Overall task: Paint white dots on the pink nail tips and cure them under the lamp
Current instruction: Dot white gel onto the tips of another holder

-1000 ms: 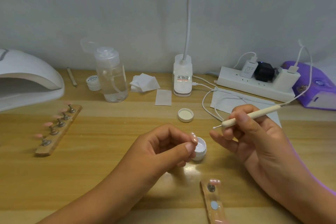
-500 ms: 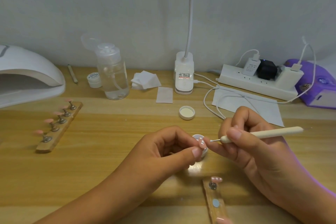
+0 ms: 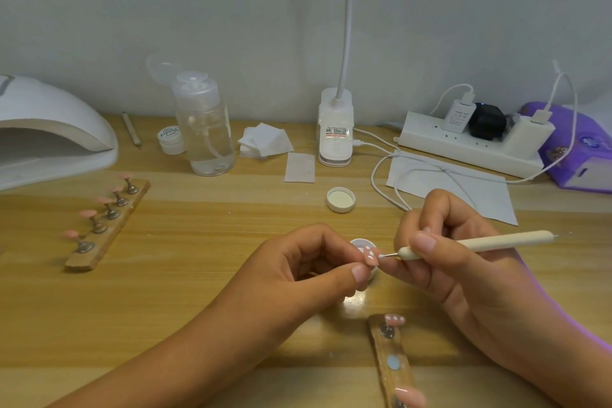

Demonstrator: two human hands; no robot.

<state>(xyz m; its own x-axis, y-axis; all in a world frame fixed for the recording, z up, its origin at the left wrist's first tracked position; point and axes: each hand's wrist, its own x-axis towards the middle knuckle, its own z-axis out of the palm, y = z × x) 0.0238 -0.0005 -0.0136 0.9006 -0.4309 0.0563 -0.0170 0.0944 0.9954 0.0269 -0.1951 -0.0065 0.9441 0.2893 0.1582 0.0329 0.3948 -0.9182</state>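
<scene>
- A pink nail tip [image 3: 371, 257] is pinched between the thumb and fingertips of the left hand [image 3: 298, 270]. White dots can be seen on its surface.
- A cream dotting pen [image 3: 490, 242] is gripped in the right hand [image 3: 470, 275], with the fingers curled round it near its point.
- The pen's fine metal point is held at the right edge of the nail tip. Whether it touches cannot be told.
- A small white pot [image 3: 359, 243] stands on the counter [image 3: 198, 258] just behind the left fingertips and is partly hidden by them.
- A white lid [image 3: 340, 199] lies upturned beyond both hands.
- A wooden strip [image 3: 394, 371] lies between the two wrists, nearer the person. A dotted pink tip [image 3: 394, 319] is mounted at its far end.
- A second strip [image 3: 109, 225] carrying five plain pink tips lies well to the left of the left hand.
- The white curing lamp [image 3: 49, 129] stands beyond the second strip.
</scene>
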